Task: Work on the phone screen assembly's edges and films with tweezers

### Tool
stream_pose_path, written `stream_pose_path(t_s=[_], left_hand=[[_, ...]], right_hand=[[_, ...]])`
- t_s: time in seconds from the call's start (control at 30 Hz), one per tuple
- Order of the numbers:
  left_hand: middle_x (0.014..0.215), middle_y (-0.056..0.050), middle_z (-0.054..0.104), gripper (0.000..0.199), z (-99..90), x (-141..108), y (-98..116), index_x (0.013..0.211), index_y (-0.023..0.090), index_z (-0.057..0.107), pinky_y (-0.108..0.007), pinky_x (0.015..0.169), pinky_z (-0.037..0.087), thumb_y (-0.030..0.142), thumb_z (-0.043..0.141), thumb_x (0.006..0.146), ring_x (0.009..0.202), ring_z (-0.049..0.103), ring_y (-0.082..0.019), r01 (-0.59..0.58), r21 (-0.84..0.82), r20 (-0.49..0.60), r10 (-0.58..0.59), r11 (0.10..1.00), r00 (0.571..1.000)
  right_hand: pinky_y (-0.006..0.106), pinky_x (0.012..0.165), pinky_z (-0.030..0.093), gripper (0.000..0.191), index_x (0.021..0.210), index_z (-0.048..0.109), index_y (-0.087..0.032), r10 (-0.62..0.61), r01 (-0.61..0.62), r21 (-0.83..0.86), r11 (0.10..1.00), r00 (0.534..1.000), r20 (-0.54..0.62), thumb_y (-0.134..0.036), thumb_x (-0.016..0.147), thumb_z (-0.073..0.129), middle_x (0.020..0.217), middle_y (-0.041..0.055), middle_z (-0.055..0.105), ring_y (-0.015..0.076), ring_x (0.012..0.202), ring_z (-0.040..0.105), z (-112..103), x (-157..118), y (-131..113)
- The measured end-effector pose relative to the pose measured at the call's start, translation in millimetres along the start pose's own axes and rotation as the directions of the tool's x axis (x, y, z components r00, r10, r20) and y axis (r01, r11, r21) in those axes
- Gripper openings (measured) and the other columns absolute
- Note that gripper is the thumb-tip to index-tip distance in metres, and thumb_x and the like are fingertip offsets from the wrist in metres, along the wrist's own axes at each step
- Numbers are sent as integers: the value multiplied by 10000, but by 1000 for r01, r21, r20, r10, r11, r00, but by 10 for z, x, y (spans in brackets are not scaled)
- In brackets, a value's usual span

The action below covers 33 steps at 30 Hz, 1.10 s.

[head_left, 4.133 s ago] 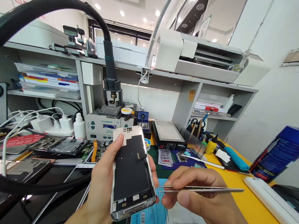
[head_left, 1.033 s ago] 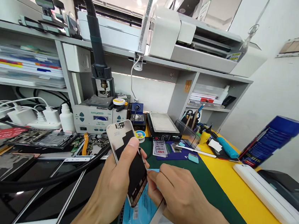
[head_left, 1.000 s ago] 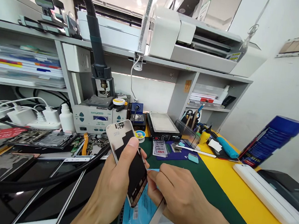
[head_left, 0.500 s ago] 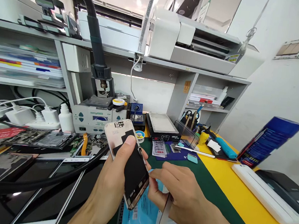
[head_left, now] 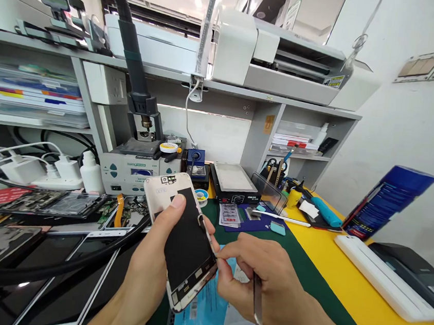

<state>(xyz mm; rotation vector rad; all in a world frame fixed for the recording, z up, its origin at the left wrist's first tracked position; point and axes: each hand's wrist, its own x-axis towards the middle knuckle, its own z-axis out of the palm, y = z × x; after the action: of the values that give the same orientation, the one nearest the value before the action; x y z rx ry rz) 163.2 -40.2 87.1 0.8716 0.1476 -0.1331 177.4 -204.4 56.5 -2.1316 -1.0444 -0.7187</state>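
At the centre of the frame, a white-edged rectangular phone panel with a matte-black backing (head_left: 189,242) is held tilted above the counter (head_left: 349,269). The left hand (head_left: 154,259) has a firm grip on it, thumb pressed on the black face and fingers around the far edge. The right hand (head_left: 262,281) pinches at the panel's lower right edge, thumb and forefinger pressed together; what lies between them is too small to tell. A slim silvery metal tool (head_left: 256,301) is tucked in that same grip.

The work looks to be in progress at this edge: the backing covers most of the panel, and whether anything has come loose or been fixed there cannot be told. What is left is likewise unclear.

The panel has a bare, pale top with small dark cutouts, and metallic contacts along its lower end.
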Motion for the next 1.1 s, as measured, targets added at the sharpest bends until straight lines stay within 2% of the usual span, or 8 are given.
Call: stream_pose_path(t_s=[0.17, 0.33, 0.53, 0.67, 0.77, 0.9, 1.1], left_hand=[[713, -73, 728, 366, 41, -52, 42, 785, 160, 725, -330, 625, 575, 489, 567, 806, 635, 691, -227, 7, 10, -14, -7, 1000, 1000], [601, -87, 692, 476, 71, -89, 57, 686, 150, 720, -303, 500, 528, 527, 480, 850, 546, 663, -224, 13, 5, 38, -13, 1000, 999], [686, -82, 729, 343, 38, -83, 55, 746, 191, 728, -379, 655, 577, 466, 540, 827, 693, 699, -266, -2, -1, -11, 2, 1000, 1000], [732, -108, 742, 433, 16, -75, 83, 775, 165, 745, -363, 668, 574, 529, 516, 823, 685, 693, -258, 9, 110, -3, -8, 994, 1000], [705, -144, 731, 538, 2, -67, 96, 801, 124, 755, -367, 652, 558, 557, 439, 841, 663, 684, -274, -2, 178, 80, -12, 984, 997], [703, -143, 729, 602, -10, -61, 94, 792, 128, 768, -359, 634, 549, 566, 362, 867, 648, 676, -266, -16, 186, 133, -9, 982, 991], [774, -152, 743, 606, -57, -52, 87, 786, 137, 767, -391, 646, 550, 605, 386, 851, 666, 678, -275, -26, 116, 189, 4, 993, 982]], right_hand=[[233, 483, 235, 126, 778, 648, -155, 44, -43, 48, 998, 999, -11, -48, 739, 594, 589, -78, 313, 70, 492, 320, -38, 12, -48], [246, 480, 239, 119, 785, 661, -152, 85, -84, 71, 994, 996, -21, -60, 741, 597, 575, -84, 282, 76, 484, 305, -52, 3, -74], [247, 484, 260, 126, 762, 671, -154, 73, -70, 52, 996, 996, -59, -62, 733, 589, 564, -84, 303, 70, 464, 320, -74, 3, -100], [237, 465, 259, 130, 721, 670, -152, 122, -116, 103, 988, 991, -48, -65, 733, 575, 546, -86, 284, 65, 452, 300, -88, 19, -124], [226, 451, 258, 109, 710, 658, -150, 185, -180, 158, 971, 983, -18, -82, 733, 576, 547, -82, 292, 65, 458, 296, -89, 15, -138], [210, 428, 249, 75, 697, 639, -162, 319, -323, 250, 913, 946, 57, -100, 712, 600, 533, -83, 298, 61, 454, 293, -92, 13, -162], [193, 392, 236, 75, 625, 620, -168, 530, -549, 416, 725, 830, 171, -145, 691, 592, 483, -91, 276, 62, 430, 268, -94, 47, -202]])
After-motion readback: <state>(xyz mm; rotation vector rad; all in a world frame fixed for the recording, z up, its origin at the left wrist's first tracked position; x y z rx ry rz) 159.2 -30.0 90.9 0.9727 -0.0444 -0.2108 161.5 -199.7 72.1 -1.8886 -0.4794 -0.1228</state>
